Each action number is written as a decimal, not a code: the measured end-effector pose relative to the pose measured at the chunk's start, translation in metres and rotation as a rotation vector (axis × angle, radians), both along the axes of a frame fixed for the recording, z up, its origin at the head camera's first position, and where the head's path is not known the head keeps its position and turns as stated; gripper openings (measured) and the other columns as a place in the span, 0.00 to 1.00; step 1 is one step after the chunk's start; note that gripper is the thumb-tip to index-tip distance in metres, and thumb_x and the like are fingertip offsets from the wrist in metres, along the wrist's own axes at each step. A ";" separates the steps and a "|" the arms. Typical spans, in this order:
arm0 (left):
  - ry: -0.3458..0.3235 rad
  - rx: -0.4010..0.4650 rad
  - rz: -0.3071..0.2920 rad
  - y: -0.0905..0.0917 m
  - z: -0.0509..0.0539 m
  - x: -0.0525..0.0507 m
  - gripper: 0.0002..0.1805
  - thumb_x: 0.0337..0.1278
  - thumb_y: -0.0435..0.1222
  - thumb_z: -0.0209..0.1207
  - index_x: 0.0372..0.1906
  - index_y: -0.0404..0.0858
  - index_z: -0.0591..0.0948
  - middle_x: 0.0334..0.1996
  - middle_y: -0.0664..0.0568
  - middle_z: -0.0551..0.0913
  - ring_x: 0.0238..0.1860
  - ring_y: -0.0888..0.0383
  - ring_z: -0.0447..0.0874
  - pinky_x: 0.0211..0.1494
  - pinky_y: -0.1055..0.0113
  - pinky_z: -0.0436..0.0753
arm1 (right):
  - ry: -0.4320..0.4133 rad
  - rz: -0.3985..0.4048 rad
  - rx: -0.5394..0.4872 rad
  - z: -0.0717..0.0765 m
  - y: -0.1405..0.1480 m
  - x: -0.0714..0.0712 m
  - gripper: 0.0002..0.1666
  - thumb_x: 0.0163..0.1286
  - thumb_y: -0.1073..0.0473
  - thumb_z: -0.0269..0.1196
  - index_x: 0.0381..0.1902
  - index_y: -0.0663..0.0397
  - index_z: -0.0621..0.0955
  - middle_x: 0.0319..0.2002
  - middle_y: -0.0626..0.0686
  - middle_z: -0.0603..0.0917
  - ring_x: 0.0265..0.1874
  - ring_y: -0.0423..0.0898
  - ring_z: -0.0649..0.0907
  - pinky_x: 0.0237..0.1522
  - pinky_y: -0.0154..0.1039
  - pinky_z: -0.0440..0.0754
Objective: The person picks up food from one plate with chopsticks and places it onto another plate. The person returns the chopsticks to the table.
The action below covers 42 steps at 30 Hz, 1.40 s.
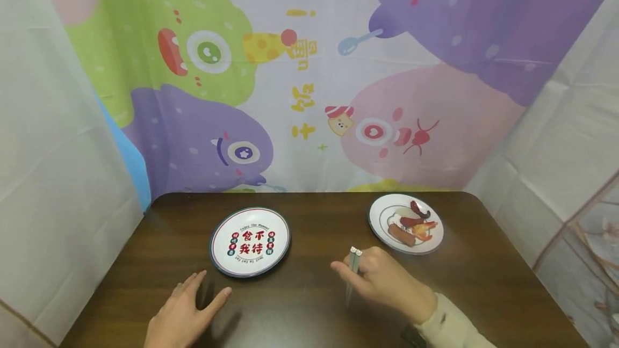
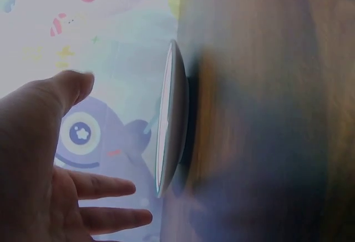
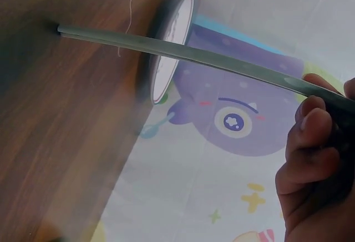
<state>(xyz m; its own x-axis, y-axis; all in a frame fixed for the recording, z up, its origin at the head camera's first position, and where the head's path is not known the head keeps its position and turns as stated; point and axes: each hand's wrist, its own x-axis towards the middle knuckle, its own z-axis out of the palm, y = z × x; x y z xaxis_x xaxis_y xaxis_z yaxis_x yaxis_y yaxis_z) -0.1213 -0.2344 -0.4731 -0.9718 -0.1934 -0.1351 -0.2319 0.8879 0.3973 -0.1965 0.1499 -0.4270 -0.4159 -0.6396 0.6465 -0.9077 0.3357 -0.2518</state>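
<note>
The right hand [image 1: 387,281] grips 2 chopsticks [image 3: 194,55], long axis near upright, tips down. The left hand [image 1: 181,307] spreads near a plate [image 1: 250,242] reading "食不我待".

From afar I see the bare right hand [image 3: 313,164] gripping slim, pale-green chopsticks [image 3: 238,70] that cross my sight line to a dark-rimmed, round white plate [image 3: 166,78] on the brown wood-grain table [image 3: 61,142].
</note>
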 end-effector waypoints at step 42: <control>-0.165 0.901 0.221 -0.012 -0.023 -0.041 0.35 0.72 0.57 0.55 0.59 0.25 0.78 0.38 0.47 0.90 0.29 0.51 0.90 0.30 0.57 0.91 | 0.034 0.001 -0.010 -0.001 -0.001 0.000 0.27 0.81 0.51 0.56 0.16 0.42 0.76 0.14 0.37 0.66 0.19 0.24 0.61 0.21 0.15 0.62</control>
<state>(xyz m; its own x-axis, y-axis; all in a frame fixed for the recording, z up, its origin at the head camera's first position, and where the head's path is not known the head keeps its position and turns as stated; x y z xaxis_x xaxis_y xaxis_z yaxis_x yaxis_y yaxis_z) -0.1618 -0.2461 -0.4964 -0.8809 -0.1266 -0.4560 -0.4727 0.1917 0.8601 -0.1969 0.1486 -0.4279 -0.3932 -0.6332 0.6666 -0.9160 0.3326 -0.2243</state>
